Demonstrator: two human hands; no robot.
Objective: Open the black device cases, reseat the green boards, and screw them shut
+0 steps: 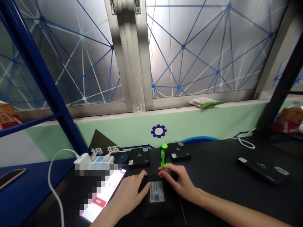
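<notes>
1. While the right grip (179,180) pinches the screwdriver (163,154) near its shaft, the spread left grip (132,189) rests against the black device (157,192) on the bench (213,176).
2. Screwdriver work looks underway, unfinished; how much remains cannot be told.

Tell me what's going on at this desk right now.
A person has both hands at a black box, its white label facing up. Their left hand rests along its left side. Their right hand holds an upright screwdriver below the handle, at the box's far end; its tip is hidden. A lit phone lies beside the left hand.
</notes>
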